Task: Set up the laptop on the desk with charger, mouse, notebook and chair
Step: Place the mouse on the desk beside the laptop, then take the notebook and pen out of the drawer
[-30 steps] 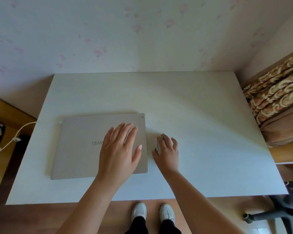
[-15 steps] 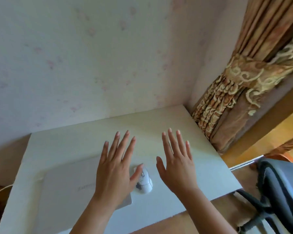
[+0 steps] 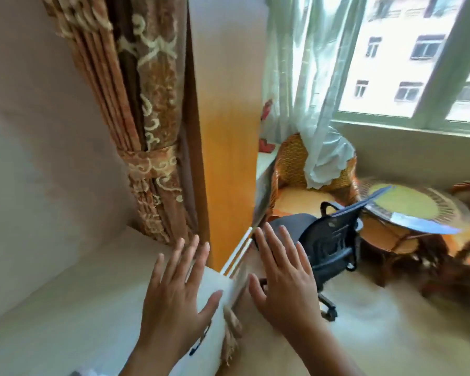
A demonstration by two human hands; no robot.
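Both hands, left hand [image 3: 174,291] and right hand [image 3: 285,283], are held spread and empty at lower centre; the chair [image 3: 323,240] is seen just beyond, right of the tabletop [image 3: 65,308], nearer the right hand.

No text, label, brand, number or sign can be read anywhere in this view; the surfaces that show are motion-blurred and carry only woven or printed patterns, no lettering.
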